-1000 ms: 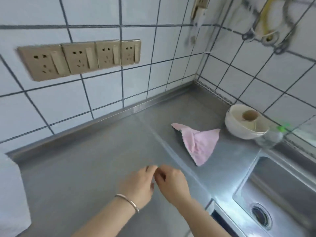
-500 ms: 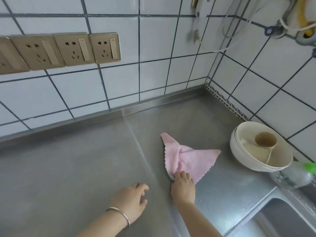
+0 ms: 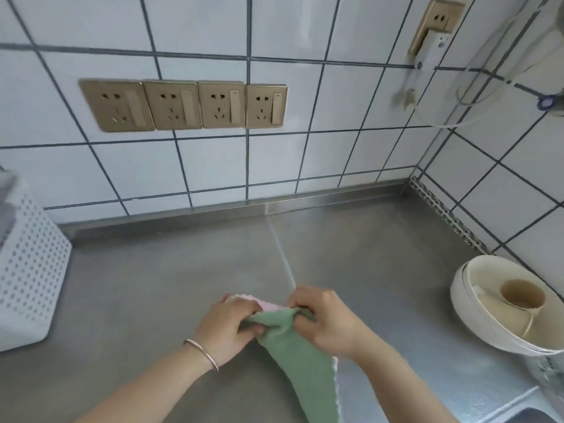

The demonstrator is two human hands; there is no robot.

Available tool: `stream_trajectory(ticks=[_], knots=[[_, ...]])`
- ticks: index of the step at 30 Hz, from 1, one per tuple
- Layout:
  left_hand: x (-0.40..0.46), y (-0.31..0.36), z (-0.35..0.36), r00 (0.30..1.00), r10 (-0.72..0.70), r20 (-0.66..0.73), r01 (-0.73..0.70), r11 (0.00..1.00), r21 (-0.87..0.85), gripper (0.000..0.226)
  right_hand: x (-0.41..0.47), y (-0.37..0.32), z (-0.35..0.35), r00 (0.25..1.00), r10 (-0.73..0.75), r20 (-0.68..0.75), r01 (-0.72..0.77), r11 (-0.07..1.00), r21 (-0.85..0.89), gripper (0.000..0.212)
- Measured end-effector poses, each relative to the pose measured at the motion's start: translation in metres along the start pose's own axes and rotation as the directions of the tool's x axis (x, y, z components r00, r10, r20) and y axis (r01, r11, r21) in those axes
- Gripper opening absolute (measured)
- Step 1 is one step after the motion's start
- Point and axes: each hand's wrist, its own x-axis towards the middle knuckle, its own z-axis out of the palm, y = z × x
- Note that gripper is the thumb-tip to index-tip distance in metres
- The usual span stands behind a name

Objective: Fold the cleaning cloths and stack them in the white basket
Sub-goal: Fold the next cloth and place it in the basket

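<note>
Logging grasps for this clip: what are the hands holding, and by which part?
Both hold the cleaning cloth, green side up with pink showing at its edges. The left hand and right hand pinch its bunched top edge.

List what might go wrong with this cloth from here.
1. Both hands, left hand and right hand, pinch only the top edge of the cloth; its long tail trails toward the counter's near edge and may fold crooked.
2. The white basket stands far to the left, so a loosely folded cloth could fall open on the carry.
</note>
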Motion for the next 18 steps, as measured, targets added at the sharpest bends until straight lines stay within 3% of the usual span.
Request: stream_trajectory(ticks=[3, 5, 8, 11, 13, 18], knots=[[-0.033, -0.038, -0.035, 0.973, -0.227, 0.049, 0.231, 0.968, -0.1, 0.042, 0.019, -0.028, -0.011, 0.992, 0.098, 0.085, -0.11, 0.982, 0.15, 0.013], [-0.055, -0.061, -0.062, 0.953, -0.303, 0.011, 0.302, 0.945, -0.124, 0.029, 0.036, -0.043, -0.016, 0.987, 0.141, 0.081, -0.155, 0.965, 0.21, 0.014], [-0.071, -0.082, -0.107, 0.899, -0.417, -0.133, 0.387, 0.9, -0.202, 0.029, 0.073, -0.052, -0.021, 0.978, 0.207, -0.002, -0.203, 0.962, 0.183, 0.031], [-0.065, -0.102, -0.156, 0.864, -0.45, -0.225, 0.42, 0.891, -0.172, 0.016, 0.115, -0.064, -0.024, 0.974, 0.226, -0.032, -0.225, 0.974, 0.028, 0.022], [-0.059, -0.113, -0.19, 0.857, -0.429, -0.285, 0.407, 0.903, -0.134, 0.023, 0.135, -0.081, -0.024, 0.978, 0.185, -0.097, -0.191, 0.98, -0.056, 0.02], [-0.062, -0.1, -0.244, 0.831, -0.298, -0.47, 0.255, 0.955, -0.154, 0.031, 0.139, -0.112, -0.026, 0.933, 0.016, -0.359, -0.009, 1.0, 0.022, 0.021]])
